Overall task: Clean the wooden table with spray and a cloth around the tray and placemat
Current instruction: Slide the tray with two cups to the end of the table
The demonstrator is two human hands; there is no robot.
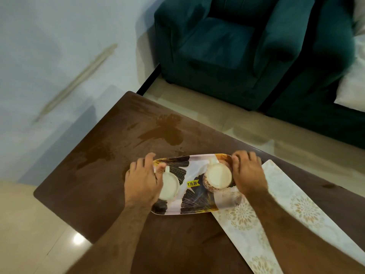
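Observation:
A patterned tray (197, 202) with black and gold leaf prints and a yellow price sticker sits on the dark wooden table (94, 186). Two cream cups stand on it: the left cup (169, 187) and the right cup (218, 177). My left hand (141, 181) grips the tray's left end, and my right hand (248, 176) grips its right end. The tray's right part overlaps a white placemat (280, 210) with gold flower prints. Wet streaks (164, 129) shine on the tabletop beyond the tray. No spray bottle or cloth is in view.
A dark green armchair (227, 46) stands beyond the table, with a second green seat (325, 76) and white cushion (351, 91) to its right. A pale wall (59, 46) runs along the left. Beige floor tiles (29, 224) surround the table.

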